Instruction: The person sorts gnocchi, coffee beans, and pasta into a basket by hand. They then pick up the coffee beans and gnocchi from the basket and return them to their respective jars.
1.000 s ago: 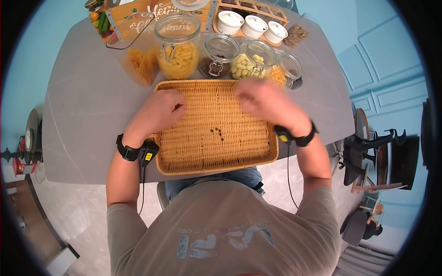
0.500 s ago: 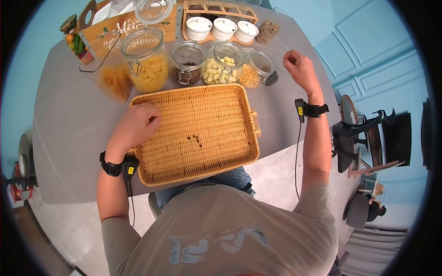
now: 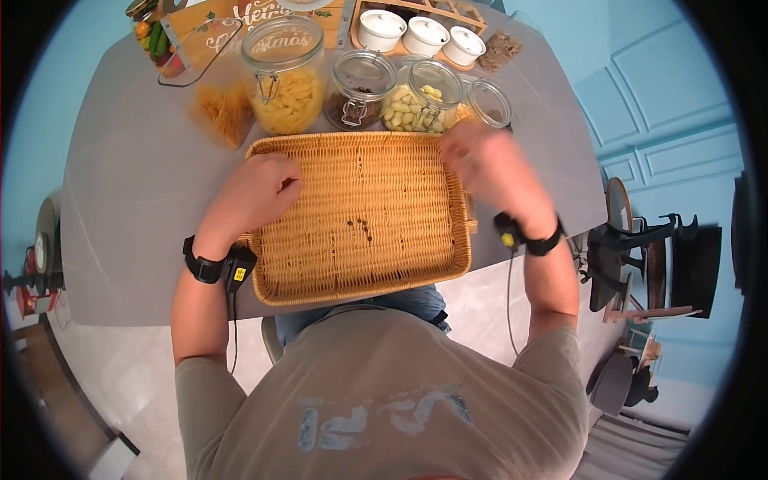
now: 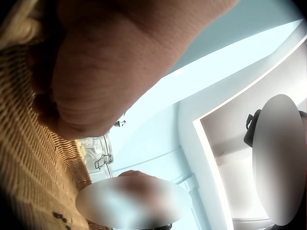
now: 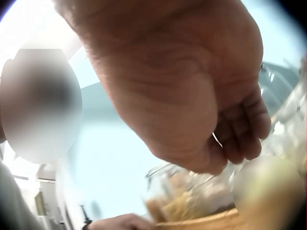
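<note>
A rectangular wicker tray [image 3: 352, 264] lies in front of the person, with several small dark bits [image 3: 360, 228] on its woven floor. Across the tray's left side, my left hand [image 3: 258, 190] rests with curled fingers; in the left wrist view its fingertips are hidden against the wicker, and I cannot tell whether they hold anything. My right hand [image 3: 496, 166], blurred by motion, hovers by the tray's upper right corner. Its loosely bent fingers [image 5: 242, 132] show nothing between them in the right wrist view. Close beyond it stands a small clip-top jar [image 3: 490, 104].
Behind the tray stand glass jars: tall penne [image 3: 290, 100], dark spice [image 3: 350, 112] and pale beans [image 3: 412, 110]. Thin pasta [image 3: 222, 112] lies left of them. Farther back are white lidded pots [image 3: 426, 36], a Christmas crate [image 3: 216, 36] and a bag of dried brown pieces [image 3: 500, 52].
My right hand swung from the tray's upper right out to the table beyond the jars, then back beside the tray's corner. My left hand kept its place. The head view turned and returned.
</note>
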Tool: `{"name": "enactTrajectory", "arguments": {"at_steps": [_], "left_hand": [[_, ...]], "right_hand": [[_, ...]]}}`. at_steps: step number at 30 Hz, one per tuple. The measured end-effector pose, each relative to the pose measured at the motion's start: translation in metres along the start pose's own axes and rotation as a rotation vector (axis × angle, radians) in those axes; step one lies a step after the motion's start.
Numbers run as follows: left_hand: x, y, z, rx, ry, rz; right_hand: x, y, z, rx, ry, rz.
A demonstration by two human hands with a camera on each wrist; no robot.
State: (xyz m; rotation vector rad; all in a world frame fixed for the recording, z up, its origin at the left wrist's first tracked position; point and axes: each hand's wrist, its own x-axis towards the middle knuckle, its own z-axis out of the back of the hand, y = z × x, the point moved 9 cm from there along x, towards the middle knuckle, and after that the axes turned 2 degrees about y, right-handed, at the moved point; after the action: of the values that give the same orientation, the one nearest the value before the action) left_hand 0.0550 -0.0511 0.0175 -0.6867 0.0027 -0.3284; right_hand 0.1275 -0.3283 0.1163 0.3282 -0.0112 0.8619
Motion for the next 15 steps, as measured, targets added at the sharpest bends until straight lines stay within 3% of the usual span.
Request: {"name": "enactTrajectory", "arguments": {"at_steps": [1,3,6,15], "left_hand": [[0.0,-0.001,0.001,-0.001,-0.003,0.002],[0.0,-0.001,0.001,0.001,-0.001,0.005],[0.0,-0.001,0.002,0.017,0.013,0.014],[-0.001,-0.004,0.004,0.023,0.011,0.032]], "right_hand": [[0.0,0.031,-0.024,0.034,0.108,0.147],[-0.003,0.068,-0.069,0.058,0.291,0.215],[-0.005,0.087,-0.115,0.08,0.411,0.225],[-0.002,0.085,-0.147,0.05,0.621,0.058]]}}
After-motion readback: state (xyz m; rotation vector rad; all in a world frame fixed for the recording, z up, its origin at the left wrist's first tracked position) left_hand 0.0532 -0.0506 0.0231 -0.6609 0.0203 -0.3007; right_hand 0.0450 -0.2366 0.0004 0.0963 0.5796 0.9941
